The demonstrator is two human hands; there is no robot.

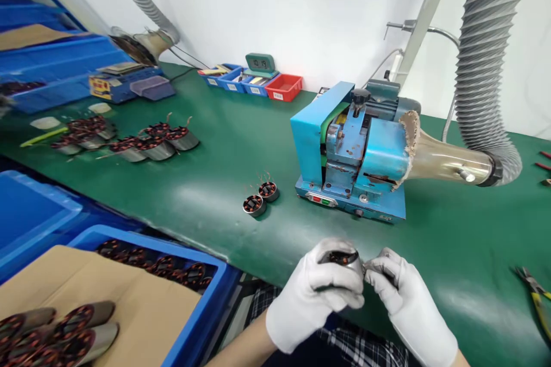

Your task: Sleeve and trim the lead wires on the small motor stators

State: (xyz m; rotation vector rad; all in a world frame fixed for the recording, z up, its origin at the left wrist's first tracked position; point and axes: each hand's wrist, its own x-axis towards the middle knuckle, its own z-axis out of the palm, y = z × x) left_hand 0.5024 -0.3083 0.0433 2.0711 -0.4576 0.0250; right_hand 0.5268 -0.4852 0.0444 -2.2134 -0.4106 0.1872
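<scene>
In a white glove, my left hand (321,289) is wrapped round a motor stator (352,264), a silvery metal ring with dark and copper windings inside. My right hand (398,287), also gloved, pinches with thumb and forefinger right at the stator's right side; whatever sits between those fingertips is too small to make out. Both hands are above the front edge of the green bench. Beyond them, two more stators (254,205) stand side by side on the bench, with thin wire ends sticking up.
A blue belt grinding machine (348,155) stands ahead, joined to an extraction hose (486,69). Stator groups (157,146) sit at left on the green bench (224,132). A blue crate (221,287) with cardboard and stators is lower left. Yellow-handled pliers (536,292) lie right; a red bin (284,87) is behind.
</scene>
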